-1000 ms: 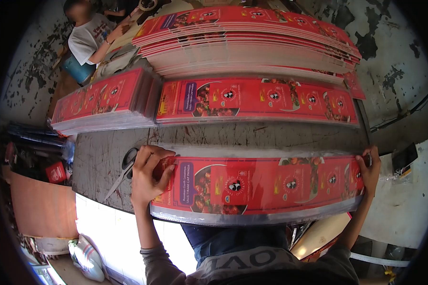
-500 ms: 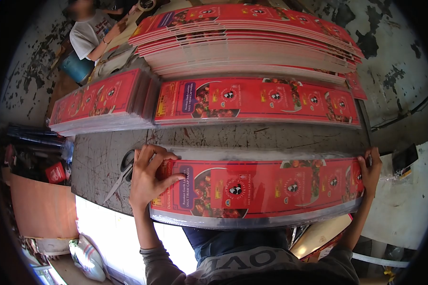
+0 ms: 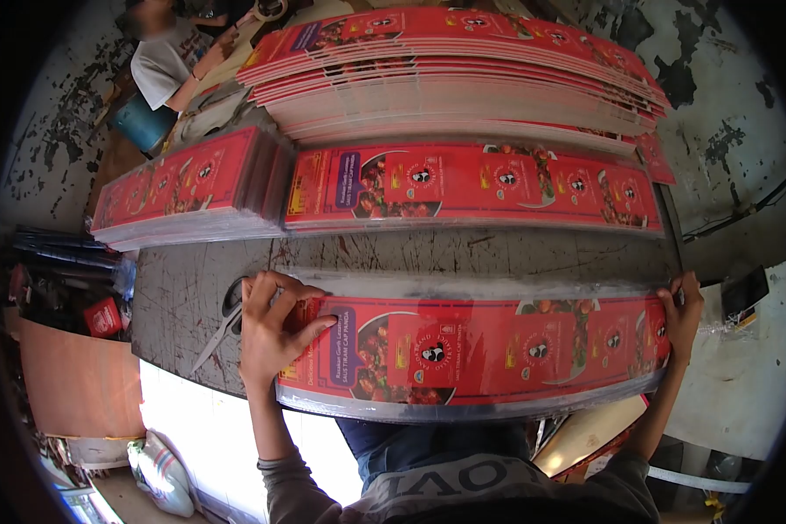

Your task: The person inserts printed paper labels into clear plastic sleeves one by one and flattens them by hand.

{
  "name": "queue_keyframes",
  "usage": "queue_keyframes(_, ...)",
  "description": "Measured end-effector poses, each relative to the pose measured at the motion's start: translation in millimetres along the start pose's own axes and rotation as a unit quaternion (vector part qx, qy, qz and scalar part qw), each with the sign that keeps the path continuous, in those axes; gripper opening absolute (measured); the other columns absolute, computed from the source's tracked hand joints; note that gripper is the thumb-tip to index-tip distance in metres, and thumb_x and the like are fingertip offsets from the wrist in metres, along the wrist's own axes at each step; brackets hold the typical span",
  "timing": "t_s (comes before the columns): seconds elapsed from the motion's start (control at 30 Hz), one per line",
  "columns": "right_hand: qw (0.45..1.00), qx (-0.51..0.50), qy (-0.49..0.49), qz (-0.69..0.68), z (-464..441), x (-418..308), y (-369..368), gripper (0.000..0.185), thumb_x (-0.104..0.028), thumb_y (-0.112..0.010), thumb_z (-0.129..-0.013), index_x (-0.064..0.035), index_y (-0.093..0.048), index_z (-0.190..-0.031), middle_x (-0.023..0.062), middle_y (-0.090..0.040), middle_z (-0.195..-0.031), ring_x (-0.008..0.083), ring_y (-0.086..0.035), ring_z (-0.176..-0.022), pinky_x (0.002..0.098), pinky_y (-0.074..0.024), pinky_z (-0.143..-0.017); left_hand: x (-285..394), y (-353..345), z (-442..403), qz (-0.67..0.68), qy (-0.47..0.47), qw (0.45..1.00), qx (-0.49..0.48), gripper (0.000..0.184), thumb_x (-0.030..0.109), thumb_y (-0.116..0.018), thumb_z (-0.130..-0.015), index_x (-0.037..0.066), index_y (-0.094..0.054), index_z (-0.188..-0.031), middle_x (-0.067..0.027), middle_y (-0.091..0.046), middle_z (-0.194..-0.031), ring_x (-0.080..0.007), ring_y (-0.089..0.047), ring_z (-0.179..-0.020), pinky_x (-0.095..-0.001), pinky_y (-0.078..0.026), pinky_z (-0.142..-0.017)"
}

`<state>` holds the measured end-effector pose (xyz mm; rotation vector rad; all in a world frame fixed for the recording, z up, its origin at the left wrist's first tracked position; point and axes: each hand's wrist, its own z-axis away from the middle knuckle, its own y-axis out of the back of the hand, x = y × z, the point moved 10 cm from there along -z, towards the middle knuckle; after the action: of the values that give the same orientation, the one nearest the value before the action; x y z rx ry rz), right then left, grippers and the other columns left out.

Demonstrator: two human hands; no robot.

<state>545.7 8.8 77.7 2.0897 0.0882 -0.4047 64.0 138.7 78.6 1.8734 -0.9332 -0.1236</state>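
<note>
A stack of long red printed strips in clear plastic (image 3: 489, 349) lies at the near edge of the table. My left hand (image 3: 275, 327) grips its left end, thumb over the top and fingers bent at the far corner. At the right end, my right hand (image 3: 683, 319) is closed round the edge, with its thumb on the upper face. Part of the fingers on both hands is hidden. Scissors (image 3: 218, 336) with dark handles lie just left of my left hand, partly covered by it.
Behind are a sleeved red stack (image 3: 472, 188), a shorter-looking stack (image 3: 175, 183) at left, and a tall pile of red printed sheets (image 3: 463, 96). The scratched dark table (image 3: 367, 253) carries them. Another person (image 3: 166, 65) is at the far left, near a blue bucket (image 3: 140, 127).
The printed strip under my hands has shifted very slightly toward me. Both hands keep nearly the same grip and place.
</note>
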Motion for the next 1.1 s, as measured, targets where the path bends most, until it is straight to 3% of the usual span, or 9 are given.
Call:
queue_keyframes(0.47,1.0,-0.01,0.024,-0.01,0,-14,-2,0.05,-0.045,-0.066,-0.069,0.0,-0.044,-0.073,0.0092,-0.04,-0.07,0.025,-0.039,-0.065,0.0329,-0.0327,-0.062,2,4,0,-0.002,-0.012,1.0,0.011,0.034,0.025,-0.078,-0.054,0.009,-0.062,-0.08,-0.0034,-0.055,-0.078,-0.02,-0.051,-0.075,-0.0335,-0.034,-0.068)
queue_keyframes(0.7,0.995,-0.032,0.09,-0.003,1,-28,0,0.054,-0.047,-0.068,-0.065,0.0002,-0.046,-0.076,0.0082,-0.04,-0.071,0.0238,-0.041,-0.068,0.0322,-0.0343,-0.062,-3,5,1,0.019,-0.003,1.0,0.015,0.033,0.025,-0.078,-0.056,0.009,-0.062,-0.08,-0.0039,-0.055,-0.08,-0.0204,-0.052,-0.076,-0.0328,-0.035,-0.068)
queue_keyframes(0.77,0.993,-0.077,0.024,-0.083,2,-32,-7,0.053,-0.045,-0.07,-0.064,-0.0006,-0.046,-0.078,0.008,-0.04,-0.073,0.024,-0.041,-0.068,0.0323,-0.0347,-0.062,-1,3,1,0.006,-0.015,1.0,-0.001,0.034,0.026,-0.077,-0.057,0.009,-0.061,-0.082,-0.0038,-0.056,-0.081,-0.0201,-0.053,-0.076,-0.0331,-0.036,-0.069)
queue_keyframes(0.8,0.991,-0.087,0.069,-0.069,1,-49,-8,0.041,-0.03,-0.071,-0.066,-0.0019,-0.044,-0.079,0.0052,-0.036,-0.073,0.0166,-0.038,-0.068,0.0273,-0.0315,-0.06,-1,4,2,0.004,-0.014,1.0,0.0,0.034,0.026,-0.077,-0.057,0.009,-0.061,-0.082,-0.0038,-0.056,-0.081,-0.0201,-0.053,-0.076,-0.0331,-0.036,-0.069)
queue_keyframes(0.83,0.991,-0.086,0.069,-0.07,1,-56,-10,0.041,-0.03,-0.071,-0.066,-0.0019,-0.044,-0.079,0.0052,-0.036,-0.073,0.0166,-0.038,-0.068,0.0273,-0.0315,-0.06,-1,2,2,-0.001,-0.016,1.0,-0.007,0.034,0.026,-0.077,-0.058,0.008,-0.061,-0.083,-0.004,-0.056,-0.082,-0.0203,-0.053,-0.077,-0.0334,-0.037,-0.07)
queue_keyframes(0.93,0.988,-0.124,0.04,-0.08,4,-68,-22,0.024,-0.008,-0.063,-0.071,-0.0024,-0.042,-0.081,0.0059,-0.037,-0.077,0.0167,-0.037,-0.069,0.0261,-0.0324,-0.062,-1,1,4,0.003,-0.009,1.0,-0.029,0.034,0.025,-0.076,-0.06,0.008,-0.061,-0.085,-0.0048,-0.055,-0.085,-0.0209,-0.054,-0.08,-0.0343,-0.037,-0.072)
queue_keyframes(1.1,0.985,-0.074,0.022,-0.153,9,-62,-18,0.028,-0.008,-0.067,-0.068,-0.0033,-0.042,-0.08,0.0089,-0.039,-0.075,0.0211,-0.04,-0.066,0.0291,-0.0342,-0.059,4,5,7,-0.006,0.006,0.999,-0.048,0.034,0.023,-0.074,-0.062,0.007,-0.061,-0.089,-0.006,-0.055,-0.088,-0.0224,-0.054,-0.083,-0.0363,-0.038,-0.075)
